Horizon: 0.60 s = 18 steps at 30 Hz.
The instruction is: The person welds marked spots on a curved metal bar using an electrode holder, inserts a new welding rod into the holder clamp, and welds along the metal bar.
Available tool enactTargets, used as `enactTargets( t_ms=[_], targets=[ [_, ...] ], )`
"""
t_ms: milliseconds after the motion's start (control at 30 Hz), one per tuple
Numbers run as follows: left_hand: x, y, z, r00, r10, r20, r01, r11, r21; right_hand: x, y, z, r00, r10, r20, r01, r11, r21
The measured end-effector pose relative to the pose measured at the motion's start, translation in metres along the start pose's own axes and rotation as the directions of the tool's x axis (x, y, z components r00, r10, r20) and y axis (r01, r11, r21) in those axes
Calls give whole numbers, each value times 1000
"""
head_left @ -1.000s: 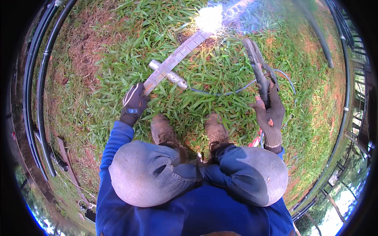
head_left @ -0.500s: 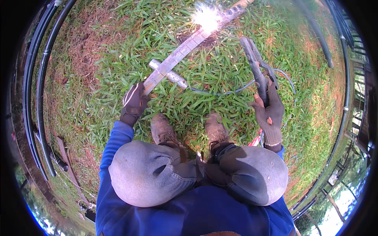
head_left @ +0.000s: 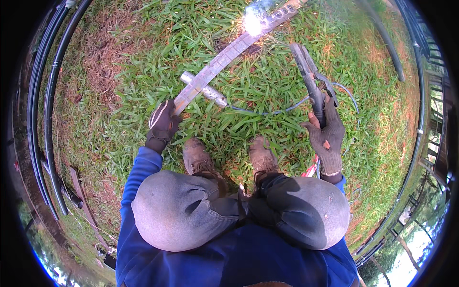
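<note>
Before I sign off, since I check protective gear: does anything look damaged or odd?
Yes. The knit glove on the right hand has a hole in its back; it looks damaged, which seems odd with a bright glare at the metal bar.

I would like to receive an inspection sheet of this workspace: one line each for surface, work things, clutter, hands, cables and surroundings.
Surface: grass, with brown, dry patches.
Work things: flat metal bar crossing over a short metal tube; contact between them unclear. Bright glare at the bar's far part.
Clutter: red-and-white item beside the right wrist, partly hidden.
Hands: left gloved hand gripping the bar's near end; right gloved hand holding a dark clamp-like tool.
Cables: blue-grey cable through the grass, passing behind the tool.
Surroundings: dark pipes at left.
</note>
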State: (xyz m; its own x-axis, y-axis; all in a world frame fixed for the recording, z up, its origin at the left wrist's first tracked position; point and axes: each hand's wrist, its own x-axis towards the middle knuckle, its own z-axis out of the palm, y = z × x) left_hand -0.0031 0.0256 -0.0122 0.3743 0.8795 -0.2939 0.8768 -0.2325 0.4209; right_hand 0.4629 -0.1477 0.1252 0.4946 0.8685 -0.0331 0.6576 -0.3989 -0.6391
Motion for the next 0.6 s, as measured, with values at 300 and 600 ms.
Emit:
enactTargets(
  t_ms=[300,600],
  targets=[
    [1,1,2,999,17,-28,-18,1000,-20,3,7,2,998,-55,-9,54,994,-90],
    [0,0,0,1000,4,-2,-4,1000,7,12,-21,-3,996,51,76,-59,992,114]
  ],
)
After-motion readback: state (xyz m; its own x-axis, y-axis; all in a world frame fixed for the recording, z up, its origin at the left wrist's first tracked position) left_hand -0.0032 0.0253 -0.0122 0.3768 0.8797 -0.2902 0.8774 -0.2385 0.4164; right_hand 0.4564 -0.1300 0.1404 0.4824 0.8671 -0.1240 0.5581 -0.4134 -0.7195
